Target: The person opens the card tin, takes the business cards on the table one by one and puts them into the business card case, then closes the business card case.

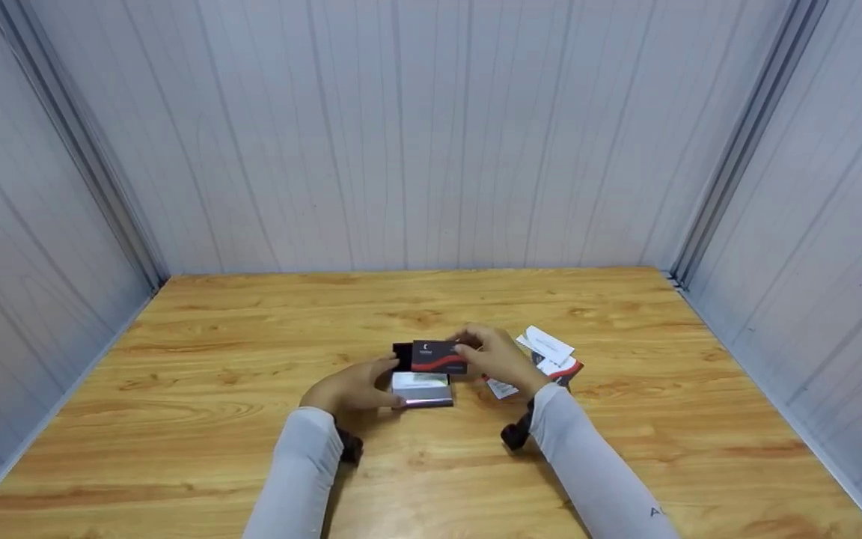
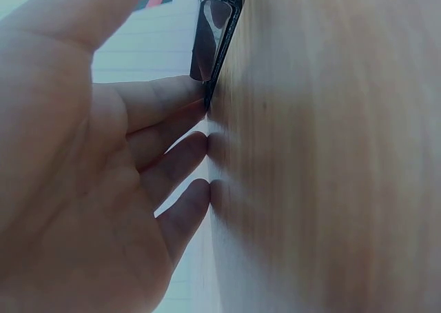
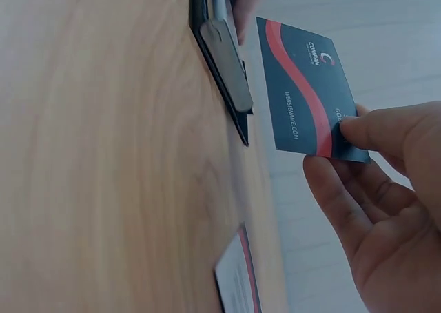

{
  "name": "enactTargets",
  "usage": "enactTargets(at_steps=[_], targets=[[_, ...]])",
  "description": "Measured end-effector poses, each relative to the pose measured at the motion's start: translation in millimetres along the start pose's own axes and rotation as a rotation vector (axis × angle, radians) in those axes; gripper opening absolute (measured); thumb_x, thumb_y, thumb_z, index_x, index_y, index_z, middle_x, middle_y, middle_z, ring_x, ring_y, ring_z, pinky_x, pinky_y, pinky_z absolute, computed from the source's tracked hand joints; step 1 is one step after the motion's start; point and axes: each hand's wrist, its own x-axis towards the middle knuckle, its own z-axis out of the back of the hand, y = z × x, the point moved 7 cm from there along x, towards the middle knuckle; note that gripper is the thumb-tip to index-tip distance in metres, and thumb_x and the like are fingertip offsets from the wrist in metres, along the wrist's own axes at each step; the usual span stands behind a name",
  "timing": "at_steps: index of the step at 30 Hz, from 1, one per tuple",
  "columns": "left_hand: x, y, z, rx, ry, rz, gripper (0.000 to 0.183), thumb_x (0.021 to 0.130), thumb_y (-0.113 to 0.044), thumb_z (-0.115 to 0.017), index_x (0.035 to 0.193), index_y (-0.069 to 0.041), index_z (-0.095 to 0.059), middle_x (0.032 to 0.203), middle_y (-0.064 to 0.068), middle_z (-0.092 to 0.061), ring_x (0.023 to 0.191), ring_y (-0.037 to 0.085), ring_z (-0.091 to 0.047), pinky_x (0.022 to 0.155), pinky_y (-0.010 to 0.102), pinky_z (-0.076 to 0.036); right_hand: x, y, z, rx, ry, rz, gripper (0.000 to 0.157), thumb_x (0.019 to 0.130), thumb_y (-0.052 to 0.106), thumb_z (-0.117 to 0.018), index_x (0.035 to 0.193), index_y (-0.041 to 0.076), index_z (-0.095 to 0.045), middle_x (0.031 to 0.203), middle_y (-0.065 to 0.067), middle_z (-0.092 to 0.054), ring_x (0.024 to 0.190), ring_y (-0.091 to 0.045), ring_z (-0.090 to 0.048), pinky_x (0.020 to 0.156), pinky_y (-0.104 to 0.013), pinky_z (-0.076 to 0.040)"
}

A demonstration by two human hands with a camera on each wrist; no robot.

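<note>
An open card case (image 1: 422,389), with a silvery metal body and a black flap (image 1: 402,356), lies on the table. My left hand (image 1: 352,385) holds its left side, thumb by the metal body and fingers at the flap. In the left wrist view the lower fingertips (image 2: 200,192) touch the tabletop beside the case edge (image 2: 213,37). Above the flap, my right hand (image 1: 502,359) pinches a dark business card (image 1: 435,358) with a red wave between thumb and fingers. The right wrist view shows the card (image 3: 303,85) raised off the table, apart from the case (image 3: 224,58).
Several more cards, white (image 1: 548,344) and dark with red, lie loosely overlapped to the right of my right hand, partly hidden by it. The wood-grain table (image 1: 214,389) is bounded by pale panelled walls (image 1: 431,135) at the back and sides.
</note>
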Motion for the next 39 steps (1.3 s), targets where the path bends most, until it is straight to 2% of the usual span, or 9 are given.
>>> enactTargets(at_steps=[4,8,13,19,26,32,39], targets=[[1.6,-0.4,-0.1,-0.004,-0.010,0.000,0.083,0.090,-0.039,-0.076,0.157,-0.012,-0.035,0.161,0.012,-0.031,0.148,0.032,-0.025,0.117,0.052,-0.022,2.6,5.3,-9.7,-0.011,0.006,0.024,0.017,0.100,0.011,-0.063,0.114,0.010,-0.072,0.106,-0.002,-0.070,0.095,-0.017,-0.065,0.083,-0.036,-0.054],[3.3,-1.6,0.4,-0.003,-0.020,-0.020,0.083,0.089,-0.037,-0.077,0.156,-0.009,-0.037,0.158,0.012,-0.034,0.146,0.030,-0.028,0.117,0.049,-0.022,4.0,8.2,-17.1,-0.019,0.009,0.008,0.019,0.099,0.008,-0.062,0.115,0.010,-0.073,0.110,-0.003,-0.070,0.095,-0.017,-0.065,0.083,-0.037,-0.054],[4.5,-2.1,0.6,-0.013,-0.024,-0.050,0.081,0.088,-0.037,-0.078,0.155,-0.012,-0.039,0.157,0.009,-0.037,0.146,0.028,-0.030,0.118,0.048,-0.022,4.8,8.5,-23.1,-0.017,0.023,-0.011,0.026,0.099,0.003,-0.057,0.119,0.010,-0.073,0.116,-0.004,-0.068,0.097,-0.018,-0.064,0.084,-0.036,-0.054],[4.1,-2.5,0.4,-0.045,-0.023,-0.068,0.079,0.088,-0.035,-0.078,0.154,-0.011,-0.041,0.155,0.009,-0.040,0.144,0.027,-0.032,0.117,0.048,-0.023,4.1,8.1,-25.3,-0.019,0.027,-0.027,0.027,0.099,0.003,-0.058,0.121,0.009,-0.072,0.117,-0.003,-0.068,0.098,-0.017,-0.064,0.085,-0.035,-0.054],[2.7,-1.8,-0.1,-0.068,-0.023,-0.043,0.083,0.088,-0.037,-0.079,0.156,-0.010,-0.038,0.157,0.008,-0.038,0.145,0.026,-0.031,0.117,0.048,-0.023,4.9,10.3,-28.4,-0.014,0.031,-0.012,0.027,0.098,0.000,-0.059,0.121,0.006,-0.072,0.117,-0.005,-0.068,0.100,-0.018,-0.065,0.086,-0.034,-0.054],[1.5,-0.5,-0.6,-0.046,-0.022,-0.016,0.089,0.089,-0.040,-0.077,0.157,-0.006,-0.032,0.158,0.011,-0.035,0.146,0.029,-0.029,0.117,0.049,-0.024,2.9,7.7,-32.0,-0.029,0.087,-0.058,0.026,0.099,0.002,-0.060,0.119,0.011,-0.073,0.118,-0.005,-0.069,0.103,-0.018,-0.065,0.089,-0.035,-0.053],[1.8,-1.3,0.7,-0.017,-0.024,-0.042,0.088,0.089,-0.035,-0.078,0.157,-0.002,-0.031,0.156,0.015,-0.037,0.143,0.031,-0.033,0.116,0.049,-0.027,1.9,10.1,-33.5,-0.068,0.111,-0.001,0.024,0.098,0.000,-0.061,0.117,0.006,-0.073,0.115,-0.008,-0.071,0.105,-0.022,-0.065,0.091,-0.040,-0.052]])
